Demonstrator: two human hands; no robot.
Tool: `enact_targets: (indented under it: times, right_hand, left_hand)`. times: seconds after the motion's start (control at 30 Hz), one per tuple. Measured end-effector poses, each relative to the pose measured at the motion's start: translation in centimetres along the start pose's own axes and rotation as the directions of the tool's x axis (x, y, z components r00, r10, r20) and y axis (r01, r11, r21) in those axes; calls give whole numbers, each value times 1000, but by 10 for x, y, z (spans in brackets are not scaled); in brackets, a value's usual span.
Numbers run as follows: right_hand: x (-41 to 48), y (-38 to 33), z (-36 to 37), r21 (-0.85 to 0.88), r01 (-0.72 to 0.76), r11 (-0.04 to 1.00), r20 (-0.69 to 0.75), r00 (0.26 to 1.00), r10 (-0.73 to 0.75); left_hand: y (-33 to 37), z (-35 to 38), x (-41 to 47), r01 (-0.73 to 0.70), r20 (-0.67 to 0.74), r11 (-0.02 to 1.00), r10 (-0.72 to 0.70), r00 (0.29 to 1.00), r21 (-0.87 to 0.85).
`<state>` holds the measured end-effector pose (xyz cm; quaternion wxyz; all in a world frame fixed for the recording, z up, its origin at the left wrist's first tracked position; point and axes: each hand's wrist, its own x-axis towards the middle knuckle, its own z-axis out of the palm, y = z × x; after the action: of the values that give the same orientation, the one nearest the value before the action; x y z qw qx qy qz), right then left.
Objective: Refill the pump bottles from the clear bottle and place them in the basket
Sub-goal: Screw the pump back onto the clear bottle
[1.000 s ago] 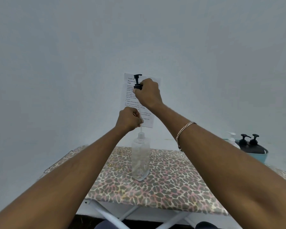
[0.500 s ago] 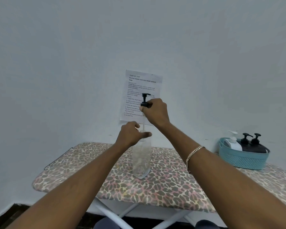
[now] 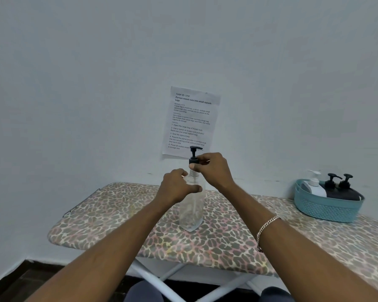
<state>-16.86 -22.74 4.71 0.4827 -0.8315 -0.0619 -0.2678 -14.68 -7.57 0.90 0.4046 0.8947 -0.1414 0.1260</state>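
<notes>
1. Ironing board [image 3: 109,216] with leopard-print cover serves as the work surface; its left end is bare.
2. Left hand [image 3: 176,188] wraps the shoulder of the clear bottle [image 3: 191,211], thumb across the front, fingers curled round the far side. Reads as a steadying hold so the bottle doesn't twist or tip.
3. Clear bottle stands upright on the board, centre of view, just in front of the wall. It looks almost empty; hard to tell through the clear plastic.
4. Black pump head [image 3: 194,155] sits at the bottle neck, nozzle pointing right. Right hand [image 3: 214,171] pinches its collar between thumb and fingertips, likely to screw it on or off. Whether the collar is fully seated: cannot tell.
5. Printed sheet [image 3: 192,115] is stuck to the wall behind; its text concerns another task, so ignore it.
6. Bracelet [image 3: 265,228] on the right wrist.
7. Blue basket [image 3: 326,209] at the far right of the board, well apart from the hands, holds one white pump bottle [image 3: 313,184] and two dark pump bottles [image 3: 342,188], upright. Those look done.
</notes>
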Motion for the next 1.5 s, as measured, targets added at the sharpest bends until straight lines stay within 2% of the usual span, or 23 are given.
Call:
enact_targets:
  times: [0.3,0.57,0.87,1.0,1.13,1.37,1.5]
  right_hand:
    - [-11,15,-9,86,-27,996,34,999,25]
    - [-21,18,-38,178,-59,982,160,987,30]
    - [-33,30,-37,-36,-90,995,59,994,92]
    - [-31,28,-42,-63,-46,997,110,993,53]
    - [-29,25,-54,44,-9,999,155,988,2]
    - [-16,22,-66,33,-9,999,373,928,-3]
    - [-17,26,-62,87,-28,996,339,941,-3]
  left_hand:
    - [-1,1,-5,-49,-1,995,49,999,-86]
    - [4,7,-8,-139,57,978,149,987,-154]
    - [1,19,-14,-192,114,967,213,970,-168]
    - [0,19,-11,-205,127,966,226,966,-160]
    - [-2,22,-11,-219,121,965,237,964,-148]
    - [2,22,-9,-221,142,966,239,961,-132]
    - [-1,21,-8,-212,137,966,232,963,-145]
